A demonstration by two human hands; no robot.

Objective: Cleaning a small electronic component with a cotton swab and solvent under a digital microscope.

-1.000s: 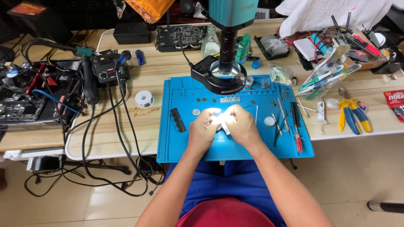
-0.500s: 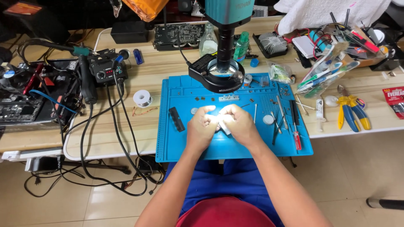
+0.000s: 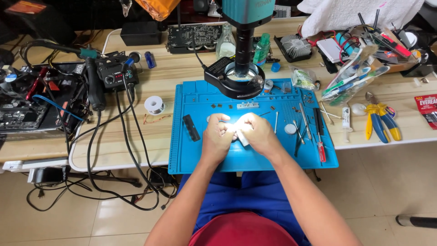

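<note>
Left hand (image 3: 217, 139) and right hand (image 3: 259, 133) pressed close together over the middle of the blue silicone work mat (image 3: 200, 159), directly under the glare of the ring light (image 3: 240, 82) on the microscope column (image 3: 244, 41). Fingers of both hands curled in and pinched around a small white piece (image 3: 242, 139), a short pale end poking out between the hands; too washed out by the light to tell its kind. Held just above the mat, or touching it: cannot tell which. On the mat left of the hands, a small black rectangular part (image 3: 191, 127); right of them, a round white disc (image 3: 290, 129), tweezers (image 3: 304, 120) and a red-handled screwdriver (image 3: 321, 148), all lying flat and apart from the hands. Off the mat on the wooden bench (image 3: 127, 150), a spool of solder wire (image 3: 154, 105) and, farther left, a soldering station (image 3: 114, 75) with black cables trailing over the bench edge toward the floor. On the right side, yellow-and-blue pliers (image 3: 381, 120) near a clear bag of toothbrushes (image 3: 353, 77). Near the bench's back edge behind the microscope, a clear glass bottle (image 3: 226, 43) and a green bottle (image 3: 260, 50).
</note>
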